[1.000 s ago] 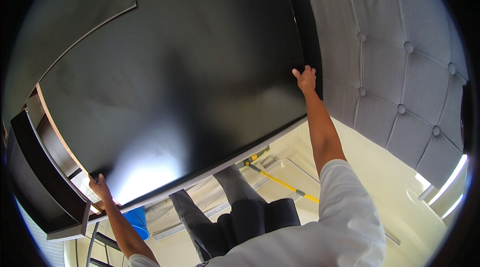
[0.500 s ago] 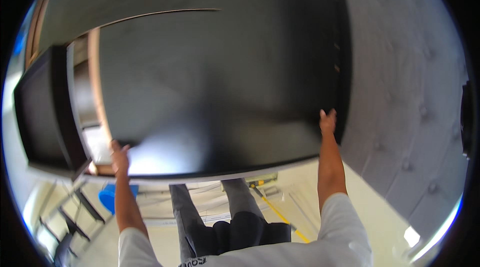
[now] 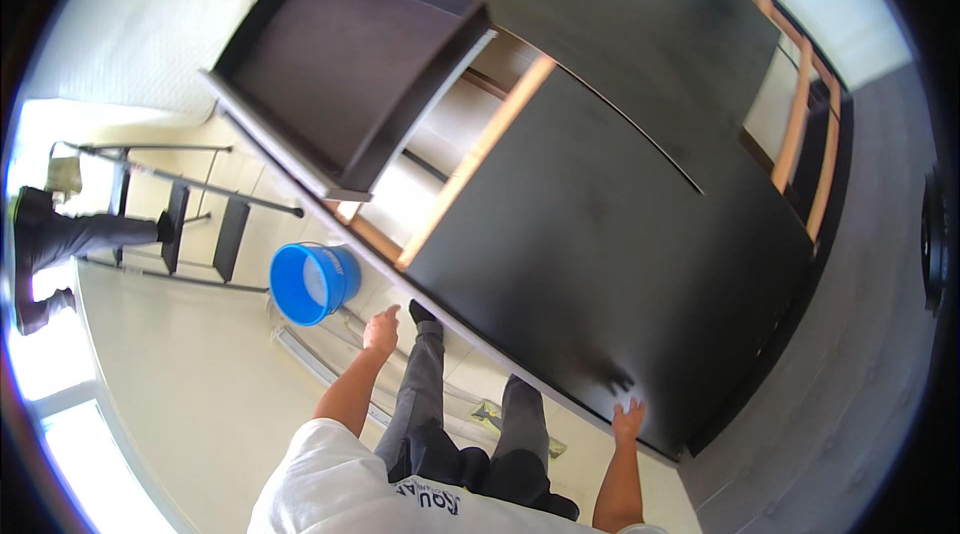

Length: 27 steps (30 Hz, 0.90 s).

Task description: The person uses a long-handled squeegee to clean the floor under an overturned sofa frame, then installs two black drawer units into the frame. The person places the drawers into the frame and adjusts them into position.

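Observation:
A large black panel [image 3: 600,244] lies on a wood-framed base in front of me, with a light rim along its near edge. My right hand [image 3: 629,420] is at the panel's near right part, fingers spread, and its dark reflection shows on the glossy surface. Whether the fingertips touch the panel I cannot tell. My left hand [image 3: 382,331] hangs just off the near edge, over the floor, fingers apart and holding nothing. A pale wooden slat [image 3: 478,162] borders the panel on the left, beside an open gap in the frame.
A dark shallow tray-like box [image 3: 350,59] rests across the base's left end. A blue bucket [image 3: 316,282] stands on the floor near my left hand. Farther left are a stepladder [image 3: 235,234] and a person's dark-trousered leg [image 3: 90,232]. A grey panelled surface [image 3: 850,334] rises at right.
My view has swung, so the base now lies slanted. My left hand has come away from the panel's left edge. My right hand is now nearer the front edge.

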{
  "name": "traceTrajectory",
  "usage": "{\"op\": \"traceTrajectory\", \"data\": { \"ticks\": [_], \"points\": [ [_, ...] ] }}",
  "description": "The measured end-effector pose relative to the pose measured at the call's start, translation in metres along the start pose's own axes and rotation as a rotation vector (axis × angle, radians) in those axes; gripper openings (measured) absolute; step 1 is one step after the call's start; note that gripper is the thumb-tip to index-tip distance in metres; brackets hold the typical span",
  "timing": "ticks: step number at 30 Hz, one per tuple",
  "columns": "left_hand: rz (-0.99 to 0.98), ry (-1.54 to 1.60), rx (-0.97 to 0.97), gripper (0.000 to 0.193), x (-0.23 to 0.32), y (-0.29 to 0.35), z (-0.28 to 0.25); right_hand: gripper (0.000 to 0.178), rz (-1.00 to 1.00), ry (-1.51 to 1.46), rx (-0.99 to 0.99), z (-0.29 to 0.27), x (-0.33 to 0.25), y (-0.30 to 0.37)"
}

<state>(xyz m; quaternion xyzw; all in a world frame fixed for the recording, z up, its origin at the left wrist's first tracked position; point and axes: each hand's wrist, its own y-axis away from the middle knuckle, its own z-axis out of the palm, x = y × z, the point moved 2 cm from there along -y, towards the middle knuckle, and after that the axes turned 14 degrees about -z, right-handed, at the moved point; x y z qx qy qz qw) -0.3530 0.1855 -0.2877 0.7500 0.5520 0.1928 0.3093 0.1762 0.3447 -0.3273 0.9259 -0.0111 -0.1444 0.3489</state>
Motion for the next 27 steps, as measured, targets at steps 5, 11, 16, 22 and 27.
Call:
{"op": "traceTrajectory", "data": {
  "ticks": [5, 11, 16, 22, 27],
  "points": [
    [-0.169, 0.113, -0.075, 0.021, -0.081, 0.008, -0.034, 0.045, 0.081, -0.186, -0.097, 0.035, -0.041, 0.035],
    [-0.304, 0.031, -0.083, 0.038, -0.163, 0.018, -0.084, 0.032, -0.032, -0.320, -0.160, 0.060, -0.116, 0.062],
    [-0.246, -0.121, -0.161, 0.029, -0.286, 0.015, -0.066, 0.032, -0.037, -0.388, -0.333, 0.029, -0.234, 0.094],
    [-0.336, 0.368, -0.118, 0.027, -0.281, 0.021, -0.161, 0.019, -0.988, 0.001, -0.256, 0.019, -0.264, 0.053],
    [-0.344, 0.616, -0.008, 0.027, -0.307, 0.050, -0.184, 0.022, -0.671, -0.217, -0.529, -0.025, -0.373, 0.059]
  ]
}}
